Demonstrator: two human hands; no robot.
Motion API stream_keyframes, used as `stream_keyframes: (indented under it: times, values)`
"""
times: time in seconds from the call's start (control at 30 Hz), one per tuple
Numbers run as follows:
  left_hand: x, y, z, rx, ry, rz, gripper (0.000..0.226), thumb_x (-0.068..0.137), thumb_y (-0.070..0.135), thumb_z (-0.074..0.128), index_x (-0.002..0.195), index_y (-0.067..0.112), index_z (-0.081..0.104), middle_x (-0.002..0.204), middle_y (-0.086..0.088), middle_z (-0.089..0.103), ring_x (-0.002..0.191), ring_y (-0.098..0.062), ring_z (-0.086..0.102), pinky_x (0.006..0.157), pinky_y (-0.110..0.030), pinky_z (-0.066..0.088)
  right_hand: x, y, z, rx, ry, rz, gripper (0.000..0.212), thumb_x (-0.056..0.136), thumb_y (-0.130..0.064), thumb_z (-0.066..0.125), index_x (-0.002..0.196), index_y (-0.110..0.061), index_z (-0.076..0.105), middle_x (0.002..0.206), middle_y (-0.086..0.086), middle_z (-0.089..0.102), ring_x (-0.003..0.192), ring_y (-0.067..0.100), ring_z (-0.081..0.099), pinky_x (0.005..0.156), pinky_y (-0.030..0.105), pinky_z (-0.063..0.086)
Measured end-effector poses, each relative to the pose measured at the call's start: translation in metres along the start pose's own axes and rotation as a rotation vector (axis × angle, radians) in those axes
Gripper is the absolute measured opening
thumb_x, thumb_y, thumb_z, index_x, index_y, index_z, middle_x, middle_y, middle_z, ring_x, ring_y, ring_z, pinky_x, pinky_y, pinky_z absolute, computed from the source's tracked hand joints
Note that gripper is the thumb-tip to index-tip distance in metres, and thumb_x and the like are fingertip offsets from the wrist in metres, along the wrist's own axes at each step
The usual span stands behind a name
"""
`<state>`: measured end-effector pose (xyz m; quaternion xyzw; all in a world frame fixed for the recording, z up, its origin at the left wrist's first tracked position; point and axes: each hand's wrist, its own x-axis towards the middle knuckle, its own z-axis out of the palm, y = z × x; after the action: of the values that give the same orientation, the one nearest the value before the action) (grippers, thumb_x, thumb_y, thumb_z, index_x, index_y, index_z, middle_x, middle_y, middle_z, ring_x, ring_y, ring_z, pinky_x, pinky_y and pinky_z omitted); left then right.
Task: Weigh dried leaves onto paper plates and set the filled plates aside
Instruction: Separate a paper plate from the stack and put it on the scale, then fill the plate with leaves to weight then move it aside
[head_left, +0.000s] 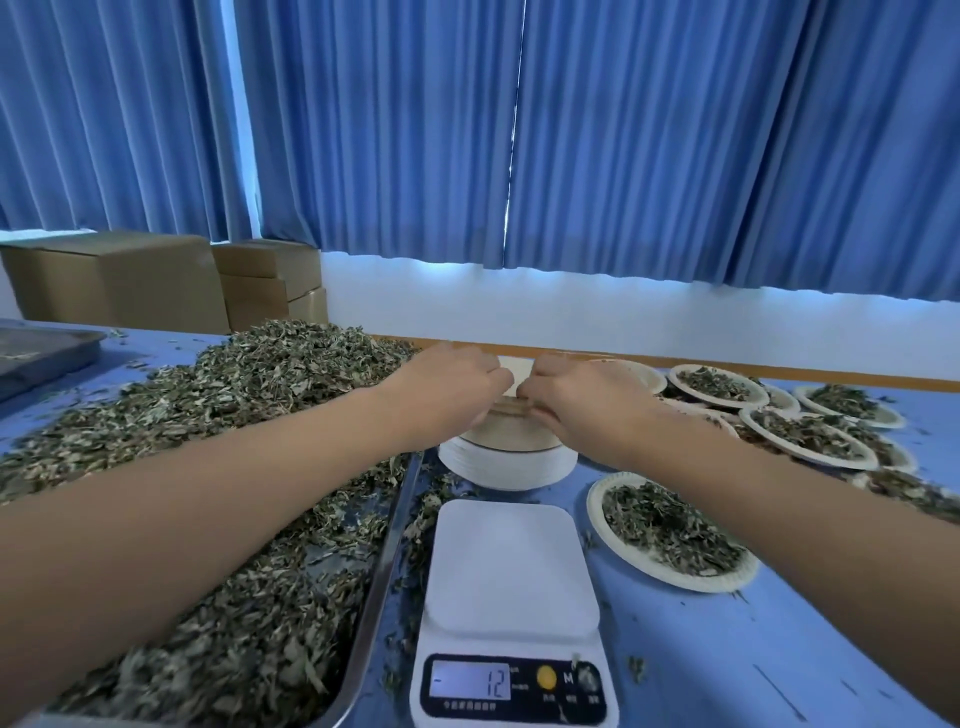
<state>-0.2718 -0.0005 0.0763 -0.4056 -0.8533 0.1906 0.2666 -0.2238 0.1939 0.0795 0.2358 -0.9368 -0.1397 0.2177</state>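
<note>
A stack of paper plates (506, 462) stands upside down behind the white kitchen scale (511, 566). My left hand (447, 387) and my right hand (582, 397) meet over the stack, and the fingers of both pinch the rim of the top plate (511, 408). The scale's platform is bare and its display (470, 680) reads minus 12. A filled plate of dried leaves (670, 530) lies right of the scale. A big heap of dried leaves (249, 379) fills the metal tray (384, 561) on the left.
Several filled plates (810, 434) overlap at the far right of the blue table (727, 649). A second dark tray (47, 348) sits at the far left. Cardboard boxes (119, 280) stand behind the table under blue curtains. Loose leaf bits lie around the scale.
</note>
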Motion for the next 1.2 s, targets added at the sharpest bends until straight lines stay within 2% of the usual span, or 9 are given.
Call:
stream_keyframes:
  times: [0.17, 0.37, 0.53, 0.6, 0.8, 0.87, 0.97, 1.07, 1.2]
  values:
    - [0.010, 0.009, 0.001, -0.052, -0.024, -0.090, 0.014, 0.100, 0.014, 0.045, 0.104, 0.016, 0.059, 0.099, -0.002, 0.060, 0.095, -0.028, 0.058, 0.067, -0.036, 0.033, 0.006, -0.001, 0.007, 0.227, -0.077, 0.129, 0.023, 0.100, -0.016, 0.049, 0.108, -0.013, 0.070, 0.105, 0.010, 0.066, 0.096, 0.033, 0.061, 0.082, 0.046, 0.053]
    - [-0.002, 0.013, -0.017, -0.128, 0.122, -0.192, 0.016, 0.105, 0.021, 0.044, 0.106, 0.017, 0.059, 0.106, 0.000, 0.060, 0.099, -0.023, 0.055, 0.070, -0.036, 0.045, -0.005, 0.008, -0.014, 0.298, 0.085, 0.099, 0.025, 0.106, -0.021, 0.049, 0.109, -0.011, 0.071, 0.101, 0.005, 0.066, 0.093, 0.027, 0.062, 0.086, 0.043, 0.048]
    - [-0.050, 0.034, -0.038, -0.132, 0.396, -0.074, 0.014, 0.098, 0.015, 0.054, 0.093, 0.012, 0.066, 0.092, -0.005, 0.066, 0.088, -0.030, 0.060, 0.074, -0.042, 0.045, -0.059, -0.023, -0.023, 0.157, 0.277, -0.010, 0.019, 0.096, -0.004, 0.060, 0.113, -0.005, 0.069, 0.105, 0.012, 0.065, 0.085, 0.037, 0.065, 0.066, 0.048, 0.054]
    - [-0.081, 0.055, -0.038, -0.130, 0.443, 0.011, 0.008, 0.092, 0.012, 0.063, 0.089, 0.012, 0.070, 0.087, -0.003, 0.068, 0.081, -0.027, 0.063, 0.074, -0.041, 0.050, -0.094, -0.046, -0.009, 0.158, 0.330, -0.043, 0.037, 0.079, 0.008, 0.073, 0.114, -0.002, 0.072, 0.108, 0.015, 0.070, 0.080, 0.035, 0.069, 0.058, 0.043, 0.057]
    - [-0.139, 0.093, -0.027, -0.302, 0.260, 0.200, 0.007, 0.091, 0.019, 0.073, 0.093, 0.012, 0.074, 0.085, -0.001, 0.070, 0.078, -0.024, 0.067, 0.068, -0.036, 0.056, -0.156, -0.094, 0.031, 0.202, 0.505, -0.158, 0.025, 0.090, 0.000, 0.061, 0.108, -0.003, 0.078, 0.102, 0.011, 0.075, 0.079, 0.025, 0.071, 0.052, 0.034, 0.055]
    - [-0.139, 0.087, -0.031, -0.478, 0.175, 0.200, 0.020, 0.098, 0.029, 0.064, 0.103, 0.012, 0.075, 0.096, -0.001, 0.073, 0.090, -0.023, 0.068, 0.078, -0.038, 0.057, -0.158, -0.094, 0.029, 0.239, 0.530, -0.139, 0.020, 0.092, -0.004, 0.066, 0.108, -0.005, 0.078, 0.103, 0.010, 0.074, 0.078, 0.023, 0.070, 0.051, 0.034, 0.054]
    - [-0.138, 0.073, -0.037, -0.743, 0.130, -0.065, 0.036, 0.101, 0.048, 0.051, 0.115, 0.023, 0.073, 0.112, 0.011, 0.072, 0.105, -0.010, 0.064, 0.093, -0.034, 0.052, -0.157, -0.089, 0.024, 0.357, 0.539, 0.062, 0.020, 0.099, -0.019, 0.061, 0.100, -0.008, 0.077, 0.101, 0.005, 0.069, 0.072, 0.018, 0.065, 0.052, 0.035, 0.052]
    - [-0.148, 0.060, -0.029, -0.711, 0.179, -0.420, 0.025, 0.102, 0.039, 0.047, 0.100, 0.027, 0.069, 0.095, 0.010, 0.067, 0.085, -0.013, 0.063, 0.077, -0.040, 0.054, -0.156, -0.082, 0.030, 0.506, 0.500, 0.357, 0.034, 0.103, -0.021, 0.051, 0.070, -0.016, 0.058, 0.069, -0.006, 0.052, 0.057, 0.017, 0.051, 0.049, 0.038, 0.044]
    - [-0.174, 0.062, -0.007, -0.502, -0.179, -0.738, 0.016, 0.100, 0.033, 0.046, 0.100, 0.025, 0.060, 0.098, 0.001, 0.057, 0.087, -0.024, 0.062, 0.076, -0.042, 0.055, -0.164, -0.068, 0.043, 0.604, 0.215, 0.510, 0.051, 0.097, -0.023, 0.058, 0.053, -0.024, 0.033, 0.044, -0.004, 0.038, 0.044, 0.012, 0.037, 0.048, 0.039, 0.039]
